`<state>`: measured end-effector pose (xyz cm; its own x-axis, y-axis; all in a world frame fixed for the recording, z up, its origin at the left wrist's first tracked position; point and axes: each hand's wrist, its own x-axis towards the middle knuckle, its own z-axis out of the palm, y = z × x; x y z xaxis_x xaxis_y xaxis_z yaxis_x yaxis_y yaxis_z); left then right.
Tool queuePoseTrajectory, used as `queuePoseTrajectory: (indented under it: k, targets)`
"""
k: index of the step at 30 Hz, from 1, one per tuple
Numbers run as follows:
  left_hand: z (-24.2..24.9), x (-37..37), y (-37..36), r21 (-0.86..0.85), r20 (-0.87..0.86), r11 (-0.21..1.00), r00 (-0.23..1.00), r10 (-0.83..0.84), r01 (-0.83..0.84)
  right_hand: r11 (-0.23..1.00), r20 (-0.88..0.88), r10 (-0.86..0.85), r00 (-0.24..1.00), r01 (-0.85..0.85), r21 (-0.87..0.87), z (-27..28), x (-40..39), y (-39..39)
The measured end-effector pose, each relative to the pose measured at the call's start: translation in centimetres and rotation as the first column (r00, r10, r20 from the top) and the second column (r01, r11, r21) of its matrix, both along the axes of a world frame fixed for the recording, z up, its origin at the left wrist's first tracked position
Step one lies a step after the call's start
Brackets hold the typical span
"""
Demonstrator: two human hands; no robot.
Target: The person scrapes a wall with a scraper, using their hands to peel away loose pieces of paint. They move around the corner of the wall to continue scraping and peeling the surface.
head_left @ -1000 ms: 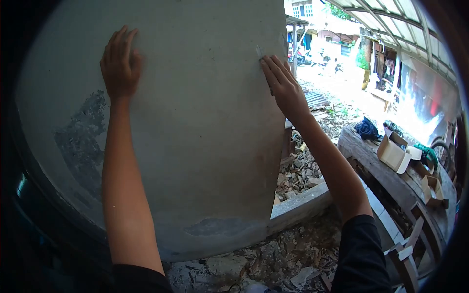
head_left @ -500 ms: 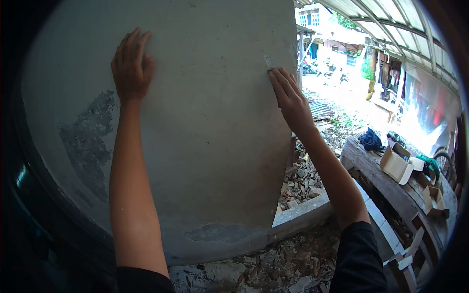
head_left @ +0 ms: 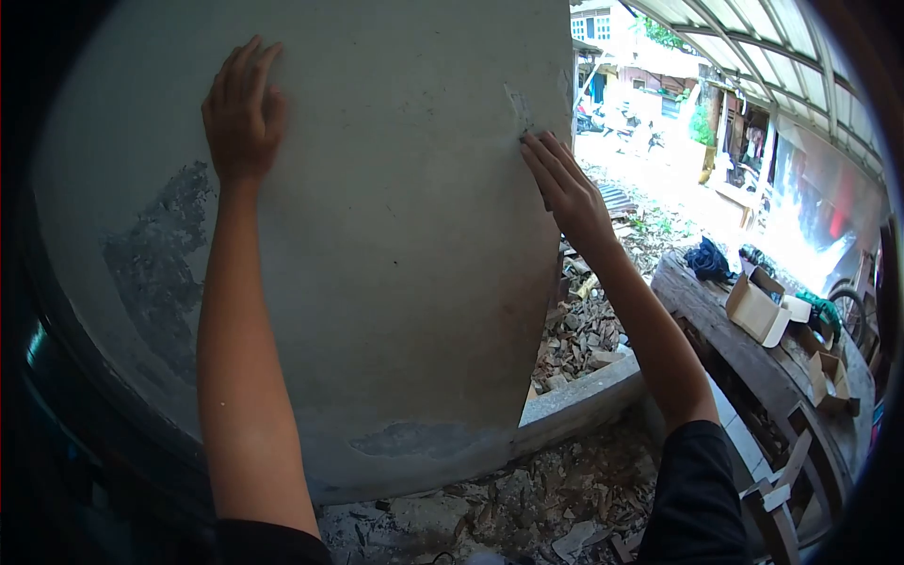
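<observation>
My left hand (head_left: 243, 118) rests against the grey plastered wall (head_left: 377, 217), fingers apart and holding nothing. Near the wall's right edge, my right hand (head_left: 570, 188) is pressed to the surface with its fingers close together. A thin dark edge shows under those fingers, but the object is mostly hidden and I cannot make it out. Just above the fingertips is a pale scraped mark (head_left: 517, 102). Bare dark patches show in the plaster, one (head_left: 169, 259) beside my left forearm and another (head_left: 414, 438) low on the wall.
Rubble (head_left: 584, 330) lies beyond a low ledge (head_left: 584, 391). At the right, a worn wooden table (head_left: 692, 292) bears an open cardboard box (head_left: 758, 309), a smaller box (head_left: 829, 379) and dark cloth (head_left: 708, 261). Broken debris (head_left: 527, 499) covers the floor below.
The view has shifted slightly. My right hand now sits lower relative to the pale mark, uncovering more of it. My left hand is still open on the wall.
</observation>
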<state>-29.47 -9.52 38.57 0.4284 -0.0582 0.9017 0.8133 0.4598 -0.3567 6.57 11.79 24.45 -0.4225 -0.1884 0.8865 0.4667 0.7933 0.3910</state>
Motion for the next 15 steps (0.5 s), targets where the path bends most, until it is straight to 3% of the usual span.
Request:
queuePoseTrajectory:
  k: [3, 9, 15]
  targets:
    - [0.1, 0.0, -0.1, 0.01, 0.016, 1.0, 1.0, 0.007, -0.008, 0.998, -0.053, 0.001, 0.999, 0.002, 0.062, 1.8, -1.2, 0.8]
    - [0.2, -0.4, 0.2, 0.017, -0.01, 1.0, 1.0, -0.015, 0.015, 0.981, -0.138, 0.047, 0.989, -0.019, 0.192, 10.6, -5.0, -0.9]
    - [0.1, -0.6, 0.1, 0.016, -0.01, 0.998, 0.998, -0.054, 0.054, 0.999, -0.077, 0.024, 0.997, -0.02, 0.048, 5.9, -2.3, -0.4]
